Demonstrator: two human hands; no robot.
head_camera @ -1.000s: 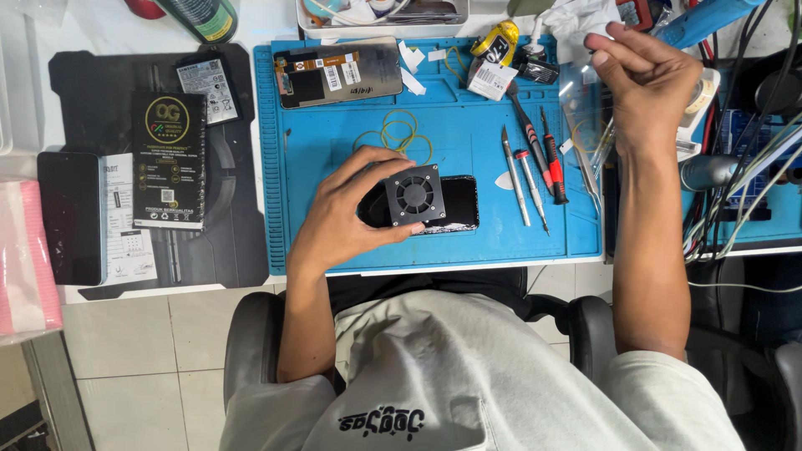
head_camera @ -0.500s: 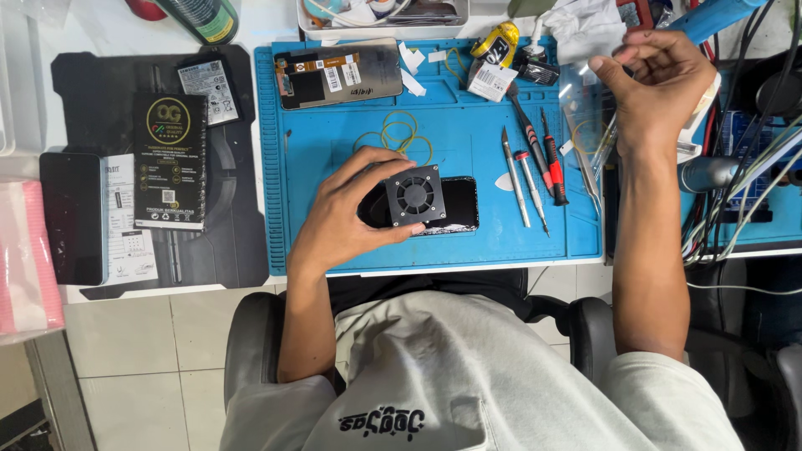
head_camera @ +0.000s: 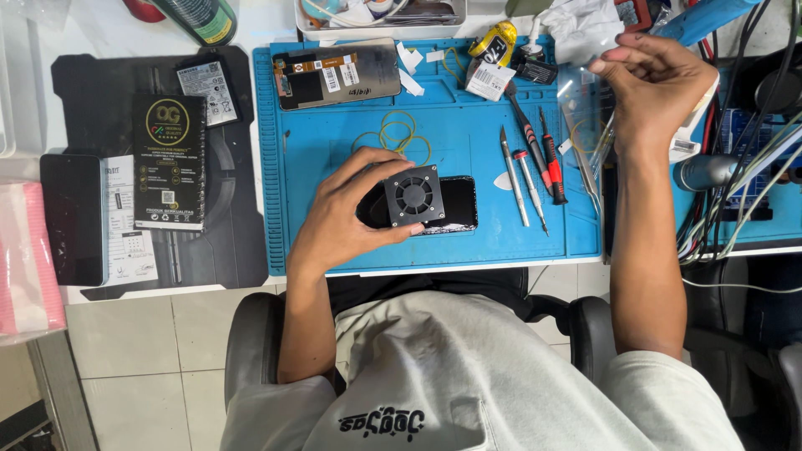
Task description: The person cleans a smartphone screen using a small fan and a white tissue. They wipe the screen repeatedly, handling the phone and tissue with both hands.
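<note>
Risk, mat edge: the black phone (head_camera: pixel 447 205) lies near the 6 o'clock edge of the blue work mat (head_camera: pixel 351 250), close to the person's lap. A push from the left hand (head_camera: pixel 347 209) toward 6 o'clock could, I judge, slide it off the mat.
Risk, fan: the small square cooling fan (head_camera: pixel 413 195) sits on top of the phone, a little askew. If the hand shifts, the fan may slip off, since I see nothing fastening it.
Risk, tools: the screwdrivers and picks (head_camera: pixel 530 167) lie loose at 3 o'clock from the phone. A sweep of the right forearm could scatter them.
Risk, small part: the right hand (head_camera: pixel 656 79) is raised at 1 o'clock over the cluttered corner. Anything tiny dropped there would be hard to find among the cables (head_camera: pixel 735 200).
Phone, look: dark, glossy, flat rectangle, long side running 9 to 3 o'clock, its left end hidden under the fingers.
Phone, place: lower middle of the mat, at 6 o'clock from the yellow rubber bands (head_camera: pixel 397 134).
Fan, look: dark grey square frame, round blades, resting on the phone's middle.
Left grip: fingers curled around the phone's left end, thumb along the near edge, holding it down.
Right grip: fingertips drawn together in a pinch; what is between them I cannot tell.
</note>
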